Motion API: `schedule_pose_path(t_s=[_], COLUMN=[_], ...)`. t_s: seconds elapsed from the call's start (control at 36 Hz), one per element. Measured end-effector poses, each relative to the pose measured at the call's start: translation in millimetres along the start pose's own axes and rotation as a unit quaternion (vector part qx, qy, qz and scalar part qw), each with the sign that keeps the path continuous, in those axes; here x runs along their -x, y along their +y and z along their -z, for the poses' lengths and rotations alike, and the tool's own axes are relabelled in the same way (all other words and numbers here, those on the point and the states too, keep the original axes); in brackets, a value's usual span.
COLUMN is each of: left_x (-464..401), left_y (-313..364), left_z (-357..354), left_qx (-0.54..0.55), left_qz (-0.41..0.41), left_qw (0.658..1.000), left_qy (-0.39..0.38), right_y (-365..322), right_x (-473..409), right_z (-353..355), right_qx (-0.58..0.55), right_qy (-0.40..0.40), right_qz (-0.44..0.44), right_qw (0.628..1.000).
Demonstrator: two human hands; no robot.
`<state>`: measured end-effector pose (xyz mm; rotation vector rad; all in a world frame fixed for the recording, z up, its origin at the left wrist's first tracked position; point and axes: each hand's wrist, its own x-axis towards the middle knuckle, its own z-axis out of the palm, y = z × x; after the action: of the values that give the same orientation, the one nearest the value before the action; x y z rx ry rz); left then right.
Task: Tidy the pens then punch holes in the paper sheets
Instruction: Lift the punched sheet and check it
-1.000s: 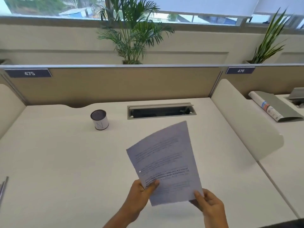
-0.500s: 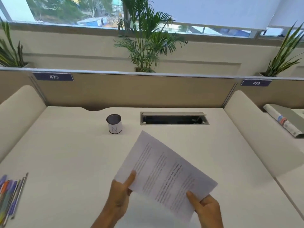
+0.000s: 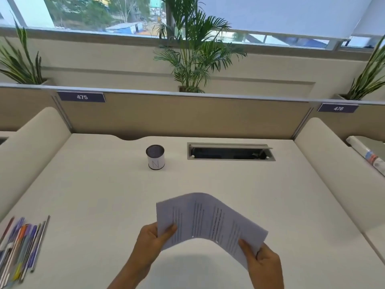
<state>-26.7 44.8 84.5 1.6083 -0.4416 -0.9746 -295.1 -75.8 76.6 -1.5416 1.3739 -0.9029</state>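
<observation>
Printed paper sheets [image 3: 210, 217] hang above the near middle of the white desk [image 3: 104, 195], bowed upward in the centre. My left hand [image 3: 153, 239] pinches their left end with the thumb on top. At the right end my right hand [image 3: 263, 259] grips the other edge. Several pens [image 3: 20, 240] of mixed colours lie loose at the desk's near left edge. A small mesh pen cup [image 3: 155, 157] marked N stands upright at the back centre with nothing showing in it. No hole punch is in view.
An open cable tray slot [image 3: 230, 152] sits in the desk to the right of the cup. Padded dividers [image 3: 333, 163] flank both sides and a panel [image 3: 187, 115] closes the back. A rolled paper [image 3: 368, 157] lies on the neighbouring desk at right.
The sheets have turned from upright to lying crosswise between my hands and now bow upward. The view has shifted so the pens at the left edge show in full.
</observation>
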Motion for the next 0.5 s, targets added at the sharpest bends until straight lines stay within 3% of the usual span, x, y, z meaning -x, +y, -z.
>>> schedule_pose_path(t_s=[0.11,0.19,0.28,0.31,0.39,0.42,0.44,0.5], left_x=[5,2,-3,2,3,4,3,-1], left_y=[-26,-51,-72,-67,-61,-61,-62,-69], left_z=[-3,-5,-1,1,1,2,3,4], left_qx=[-0.004,-0.077,-0.102,-0.118,-0.101,-0.098,-0.101,-0.127], left_qz=[-0.034,-0.022,-0.003,0.0,-0.04,-0.048,-0.054,-0.013], left_qw=[0.997,0.995,0.992,0.991,0.992,0.993,0.992,0.991], left_qy=[0.076,0.065,0.07,0.064,0.058,0.051,0.046,0.028], right_y=[17,36,30,26,24,27,27,25], right_x=[22,34,38,38,40,39,40,41], right_z=[-25,-41,-42,-42,-46,-49,-43,-43], right_qx=[-0.019,-0.03,-0.035,-0.028,-0.023,0.005,-0.022,-0.041], right_qy=[0.007,-0.002,-0.034,0.006,0.0,0.071,0.023,-0.033], right_qz=[-0.008,-0.044,-0.137,-0.121,-0.022,0.019,0.033,-0.079], right_qw=[1.0,0.999,0.989,0.992,0.999,0.997,0.999,0.996])
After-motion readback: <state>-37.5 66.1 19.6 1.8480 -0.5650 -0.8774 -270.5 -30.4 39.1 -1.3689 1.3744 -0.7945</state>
